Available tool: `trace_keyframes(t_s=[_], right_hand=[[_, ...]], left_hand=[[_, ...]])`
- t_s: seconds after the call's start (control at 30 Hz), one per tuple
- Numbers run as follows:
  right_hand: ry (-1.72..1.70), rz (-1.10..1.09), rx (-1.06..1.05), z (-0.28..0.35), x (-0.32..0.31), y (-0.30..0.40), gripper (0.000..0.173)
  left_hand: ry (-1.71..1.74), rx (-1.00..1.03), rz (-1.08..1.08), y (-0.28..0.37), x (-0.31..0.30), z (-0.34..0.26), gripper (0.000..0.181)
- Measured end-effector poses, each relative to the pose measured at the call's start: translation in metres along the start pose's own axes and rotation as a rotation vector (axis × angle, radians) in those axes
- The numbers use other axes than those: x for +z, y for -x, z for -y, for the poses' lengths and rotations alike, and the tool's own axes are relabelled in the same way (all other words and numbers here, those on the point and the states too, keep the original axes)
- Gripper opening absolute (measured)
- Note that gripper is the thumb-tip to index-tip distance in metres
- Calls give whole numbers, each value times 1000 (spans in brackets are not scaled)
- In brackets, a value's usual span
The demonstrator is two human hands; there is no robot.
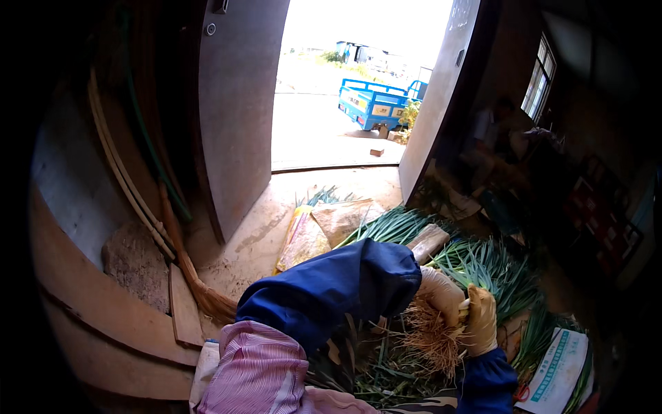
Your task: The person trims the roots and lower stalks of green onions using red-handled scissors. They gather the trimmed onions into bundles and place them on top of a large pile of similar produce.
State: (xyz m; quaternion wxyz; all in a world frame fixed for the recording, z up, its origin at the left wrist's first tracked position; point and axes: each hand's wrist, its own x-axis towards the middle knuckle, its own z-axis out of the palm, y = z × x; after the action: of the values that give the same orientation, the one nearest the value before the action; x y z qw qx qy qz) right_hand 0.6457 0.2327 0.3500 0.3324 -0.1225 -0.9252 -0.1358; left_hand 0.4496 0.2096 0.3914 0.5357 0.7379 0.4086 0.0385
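My left hand [440, 292], in a pale glove and a blue sleeve, reaches across and grips a bunch of green onions near its root end. Opposite it, my right hand [481, 321], in a yellowish glove, closes around the same white stems [464, 308]. Shaggy brown roots [432, 334] hang below both hands. Long green leaves [491, 266] spread out behind the hands; which of them belong to the held bunch cannot be told. Under the roots, loose trimmed leaves [393, 372] lie in a heap between my camouflage-patterned legs.
More green onions [388, 225] lie ahead beside a wooden block [429, 242] and filled sacks [305, 235]. Red-handled scissors [523, 393] rest by a printed white sack [558, 367] at right. A broom [201, 295] leans left. A person [486, 129] sits in shadow.
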Motion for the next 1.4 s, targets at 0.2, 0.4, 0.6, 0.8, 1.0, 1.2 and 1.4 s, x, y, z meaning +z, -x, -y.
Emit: trace_keyframes(t_s=[0.2,0.4,0.6,0.8,1.0,1.2,1.4], right_hand=[[428,-70,140,2,-155,-32,76],[328,-242,429,-7,-286,-14,54],[1138,387,819,0,-239,61,62],[646,485,1197,26,-178,152,67],[243,324,1225,44,-123,167,69],[313,282,846,43,-119,170,65],[91,227,1309,39,-124,169,65]], left_hand=[[132,370,-21,34,-9,-132,31],[416,857,-337,5,-34,-178,35],[-609,7,-654,-86,-35,35,51],[204,410,-13,-157,93,20,91],[376,612,-385,-218,167,9,113],[633,359,-293,-217,122,33,54],[1132,139,-951,-213,6,200,25]])
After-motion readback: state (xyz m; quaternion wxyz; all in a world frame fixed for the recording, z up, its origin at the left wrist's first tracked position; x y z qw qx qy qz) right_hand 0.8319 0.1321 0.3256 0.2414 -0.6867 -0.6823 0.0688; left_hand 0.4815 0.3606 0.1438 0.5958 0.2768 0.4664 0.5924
